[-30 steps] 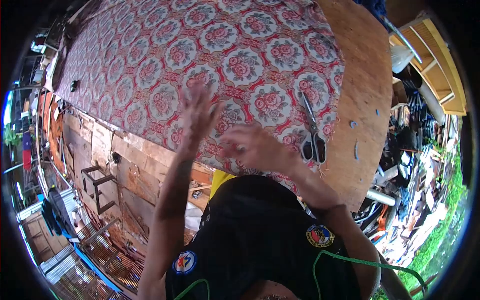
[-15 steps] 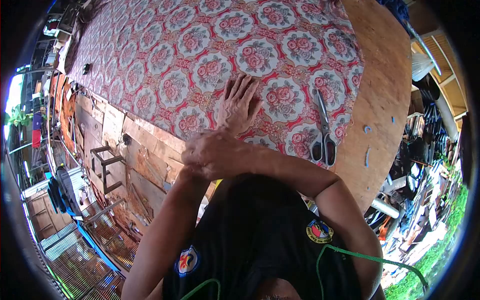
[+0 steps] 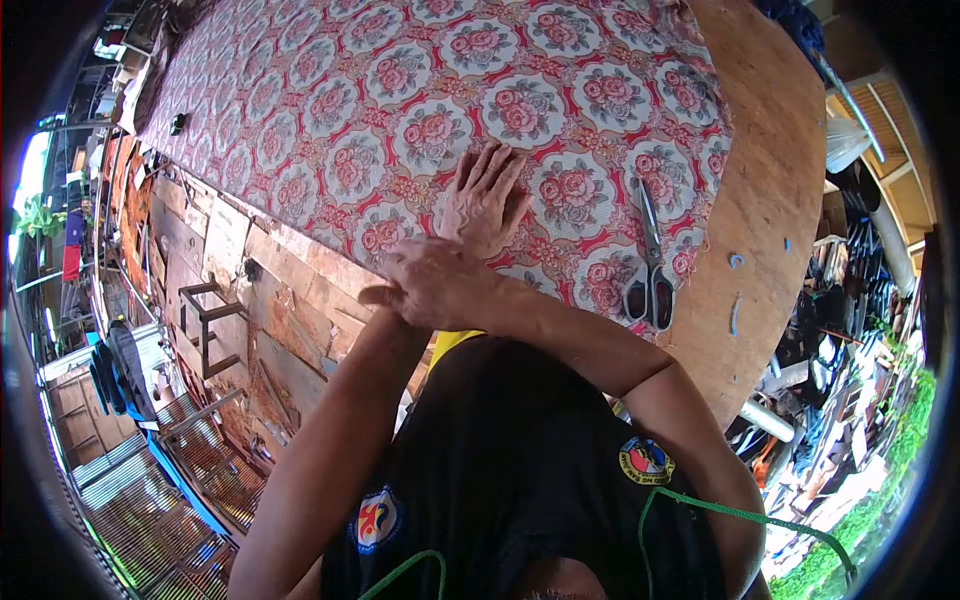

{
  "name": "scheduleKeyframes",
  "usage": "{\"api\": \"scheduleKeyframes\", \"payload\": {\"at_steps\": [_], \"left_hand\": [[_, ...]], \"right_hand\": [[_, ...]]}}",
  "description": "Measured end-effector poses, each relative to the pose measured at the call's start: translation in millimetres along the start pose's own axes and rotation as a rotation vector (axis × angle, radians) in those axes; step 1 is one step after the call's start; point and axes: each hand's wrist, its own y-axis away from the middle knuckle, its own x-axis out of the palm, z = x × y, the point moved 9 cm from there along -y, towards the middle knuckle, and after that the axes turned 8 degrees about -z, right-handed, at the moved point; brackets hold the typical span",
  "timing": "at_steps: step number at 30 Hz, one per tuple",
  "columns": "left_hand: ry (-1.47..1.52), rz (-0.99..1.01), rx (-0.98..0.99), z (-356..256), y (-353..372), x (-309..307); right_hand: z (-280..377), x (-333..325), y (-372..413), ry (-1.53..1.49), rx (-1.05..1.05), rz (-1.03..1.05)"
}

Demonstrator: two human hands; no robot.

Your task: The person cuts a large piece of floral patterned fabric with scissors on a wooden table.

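I've got both hands crossed on the floral cloth (image 3: pixel 420 90).
Left hand (image 3: pixel 485 200) flat, fingers (image 3: pixel 495 168) spread; right hand (image 3: pixel 435 285) curled over its wrist, grip unclear.

Single view, head-worn, wide fisheye. The lens is pointing forward and steeply down past the wearer's own chest. It is sitting close above the left grip (image 3: pixel 485 200) and right grip (image 3: pixel 432 285), which are holding the frame's centre. The bench (image 3: pixel 760 200) is running away beyond and right of the grips, and wooden planks (image 3: pixel 290 320) are dropping off to their left. A dark round border is bending every edge.
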Motion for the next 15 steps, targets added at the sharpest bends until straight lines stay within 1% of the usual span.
{"api": "scheduleKeyframes", "payload": {"at_steps": [2,6,8,10,12,13,15], "left_hand": [[-0.001,-0.010,-0.005,0,1,-1],[0.006,-0.033,-0.003,0,2,-2],[0.014,-0.037,0.003,-1,0,-3],[0.008,-0.040,-0.002,0,0,-8],[0.060,-0.057,0.008,-2,0,-10],[0.083,-0.115,0.029,-3,-1,-13],[0.063,-0.125,0.019,-1,0,-12]], "right_hand": [[-15,10,-4,0.082,0.074,-0.011],[32,-17,0,0.066,0.031,-0.032],[61,-21,7,-0.223,-0.082,0.179],[59,-16,9,-0.234,-0.073,0.208],[23,-15,4,0.042,0.067,0.030],[16,-15,1,0.038,0.052,0.041],[-13,-14,-5,0.100,0.233,0.104]]}}
